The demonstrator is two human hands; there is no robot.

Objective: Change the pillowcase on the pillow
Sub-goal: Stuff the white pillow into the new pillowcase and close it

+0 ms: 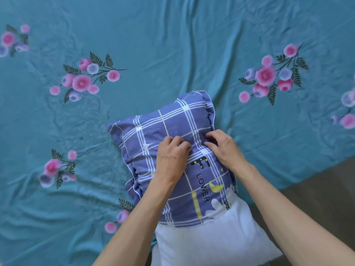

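On the bed, head view: teal sheet (153, 45), creased, printed with pink and lilac flower sprays. At centre lies a white pillow (211, 240), plump, its far part inside a blue plaid pillowcase (153, 129) with frilled edge; bare end at 6 o'clock. Left hand (171, 152) and right hand (222, 144), fingers curled, each pinch bunched pillowcase cloth, knuckles near together. Both forearms reach in from 6 o'clock.

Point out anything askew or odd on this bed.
The pillowcase covers only the far part of the white pillow; the near end sticks out bare. Both hands, left and right, bunch its fabric mid-pillow. The teal sheet lies wrinkled.
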